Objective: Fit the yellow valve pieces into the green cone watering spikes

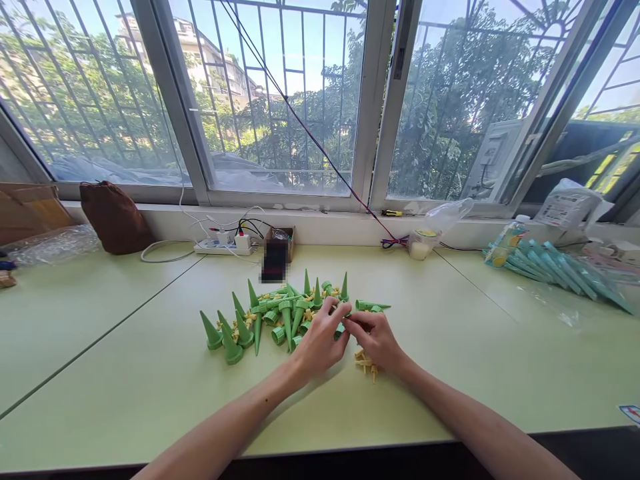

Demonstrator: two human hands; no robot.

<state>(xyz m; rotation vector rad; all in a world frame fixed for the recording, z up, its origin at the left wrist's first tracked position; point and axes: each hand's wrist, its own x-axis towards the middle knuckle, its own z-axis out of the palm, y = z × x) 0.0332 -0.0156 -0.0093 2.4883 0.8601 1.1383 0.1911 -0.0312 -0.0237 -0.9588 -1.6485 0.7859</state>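
My left hand [326, 335] and my right hand [374, 337] meet over the table, fingertips together. The left fingers curl around a green plastic piece, mostly hidden, that looks like one of the spikes. My right thumb and fingers pinch at the same spot; what they grip is too small to make out. Beside and behind my left hand lies a pile of green plastic cone spikes [287, 319], with small yellow valve pieces among them. Several green cones [231, 347] stand point up at the left. Under my right hand lie more yellow valve pieces [367, 363]. A green spike [373, 305] lies just beyond it.
The pale green table [150, 387] runs up to the window sill. Along the back are a brown drawstring bag [113, 217], a power strip [223, 247], a small box [280, 240] and a clear bag [425, 243]. Teal packets [560, 270] lie at the right.
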